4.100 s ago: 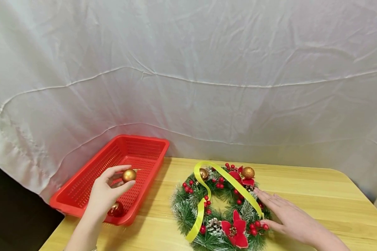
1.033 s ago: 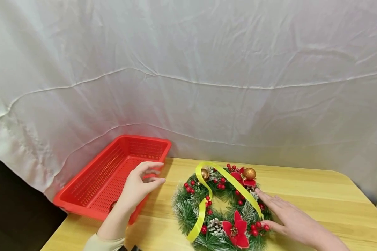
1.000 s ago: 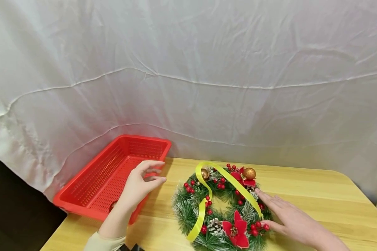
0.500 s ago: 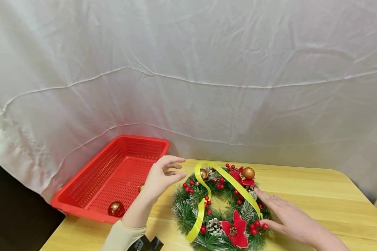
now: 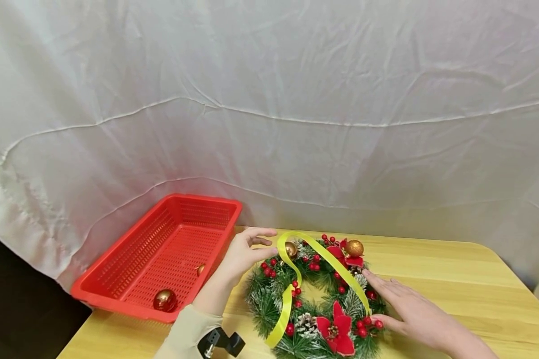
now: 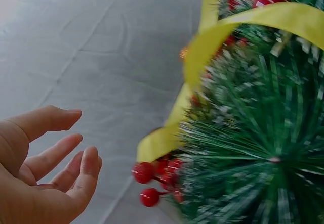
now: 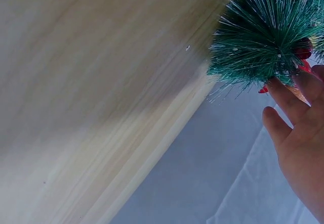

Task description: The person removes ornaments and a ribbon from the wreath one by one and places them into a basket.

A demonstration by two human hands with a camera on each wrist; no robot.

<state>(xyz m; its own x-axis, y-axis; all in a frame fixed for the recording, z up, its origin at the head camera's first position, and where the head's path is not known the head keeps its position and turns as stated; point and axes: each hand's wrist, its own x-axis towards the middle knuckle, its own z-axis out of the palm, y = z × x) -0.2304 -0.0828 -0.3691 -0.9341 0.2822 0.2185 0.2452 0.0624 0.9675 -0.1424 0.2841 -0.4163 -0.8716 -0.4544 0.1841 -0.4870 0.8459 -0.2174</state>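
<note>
A green Christmas wreath [image 5: 269, 304] lies on the table, dressed with red berries, pine cones, red fabric flowers and a loose yellow ribbon [image 5: 328, 254]. My left hand [image 5: 247, 252] holds nothing and hovers by its upper left side, near a shiny copper bauble [image 5: 291, 249]. In the left wrist view the fingers [image 6: 45, 123] are loosely bent, apart from the greenery. My right hand [image 5: 408, 311] rests against the wreath's right edge with fingers extended. A glittery gold bauble [image 5: 354, 248] sits at the wreath's upper right.
Left of the wreath stands a red perforated basket [image 5: 83, 288]. Inside are a shiny copper-red bauble [image 5: 164, 300] and, at its right wall, a partly hidden gold bauble [image 5: 200, 269]. A pale curtain [image 5: 296, 109] hangs behind the wooden table [image 5: 453, 269].
Four seconds ago my left hand pinched a gold bauble above the basket; it has let go, and a gold bauble lies inside. The hand has moved right to the wreath. My right hand stays put.
</note>
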